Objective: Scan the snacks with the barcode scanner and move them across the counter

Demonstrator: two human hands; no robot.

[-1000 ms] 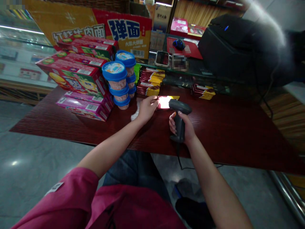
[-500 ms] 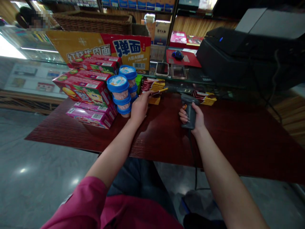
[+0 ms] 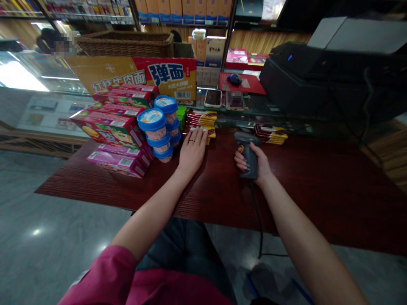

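The person wears a magenta top (image 3: 181, 286) at six o'clock, its fabric plain and softly creased. Its short left sleeve (image 3: 106, 271), between seven and eight o'clock, ends in a loose hem, with a pale patch (image 3: 82, 276) on its outer side, too blurred to read. Dark blue jeans (image 3: 187, 243) show at six o'clock, above the top. Near the centre, toward ten o'clock, the left hand (image 3: 192, 148) bears a thin, dark ring (image 3: 191, 140). The right forearm (image 3: 305, 233), at four o'clock, is bare.

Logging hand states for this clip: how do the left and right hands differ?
The left hand lies palm down over packets; the right hand grips a dark scanner. The left hand's fingers stretch forward; the right hand's curl around the scanner. Both hands are ungloved.
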